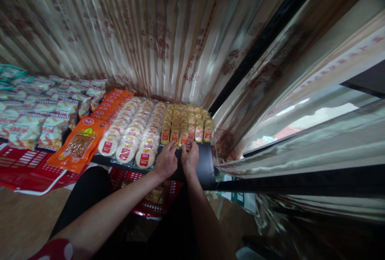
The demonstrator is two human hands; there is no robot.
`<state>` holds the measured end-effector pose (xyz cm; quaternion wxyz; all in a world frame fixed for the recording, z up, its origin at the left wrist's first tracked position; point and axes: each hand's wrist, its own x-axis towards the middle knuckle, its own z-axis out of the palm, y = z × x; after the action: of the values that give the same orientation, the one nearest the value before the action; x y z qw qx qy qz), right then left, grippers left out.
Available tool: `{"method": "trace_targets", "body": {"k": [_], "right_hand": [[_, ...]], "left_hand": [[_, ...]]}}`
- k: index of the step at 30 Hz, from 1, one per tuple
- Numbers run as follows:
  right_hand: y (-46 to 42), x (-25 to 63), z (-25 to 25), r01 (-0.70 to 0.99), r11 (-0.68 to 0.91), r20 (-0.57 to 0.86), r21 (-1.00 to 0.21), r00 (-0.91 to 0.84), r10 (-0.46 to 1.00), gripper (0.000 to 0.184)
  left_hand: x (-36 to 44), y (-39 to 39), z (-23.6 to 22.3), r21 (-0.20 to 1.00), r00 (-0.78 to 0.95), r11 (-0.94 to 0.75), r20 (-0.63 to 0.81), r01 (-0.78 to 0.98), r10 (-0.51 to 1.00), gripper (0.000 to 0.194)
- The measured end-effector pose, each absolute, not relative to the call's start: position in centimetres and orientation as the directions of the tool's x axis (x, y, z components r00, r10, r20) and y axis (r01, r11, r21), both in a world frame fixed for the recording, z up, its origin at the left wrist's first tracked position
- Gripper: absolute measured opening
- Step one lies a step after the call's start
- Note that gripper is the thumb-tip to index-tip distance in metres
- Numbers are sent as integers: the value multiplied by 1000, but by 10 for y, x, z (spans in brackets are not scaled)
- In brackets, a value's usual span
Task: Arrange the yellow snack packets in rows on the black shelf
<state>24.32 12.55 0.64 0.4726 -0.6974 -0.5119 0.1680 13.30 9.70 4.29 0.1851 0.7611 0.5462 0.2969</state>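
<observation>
Closest to you, a red sleeve with white dots [51, 250] lay below and left of your grip, with your dark-clad leg [92, 184] beyond it and a red basket [174, 190] under the shelf edge. Your left hand [166, 160] and right hand [190, 156] were side by side over the black shelf [205, 162], fingers curled in at the front of the gold-wrapped packs [184, 136]; whether either pinched a pack or only touched it, you could not tell. Light, even fingertip pressure from both sides suited those packs, keeping the front faces level without shoving the rows behind. Left of your grip lay round white crackers [145, 158], then orange packets [78, 144] and white snack bags [54, 130], worth sparing from your left wrist. Beyond your fingertips hung a striped curtain [168, 31].
</observation>
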Motion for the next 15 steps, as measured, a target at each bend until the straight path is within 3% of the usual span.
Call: {"method": "trace_targets", "body": {"k": [15], "right_hand": [[116, 243, 10, 559, 14, 298, -829, 421, 857, 31]], "left_hand": [[137, 80, 45, 544, 303, -387, 242, 745, 922, 33]]}}
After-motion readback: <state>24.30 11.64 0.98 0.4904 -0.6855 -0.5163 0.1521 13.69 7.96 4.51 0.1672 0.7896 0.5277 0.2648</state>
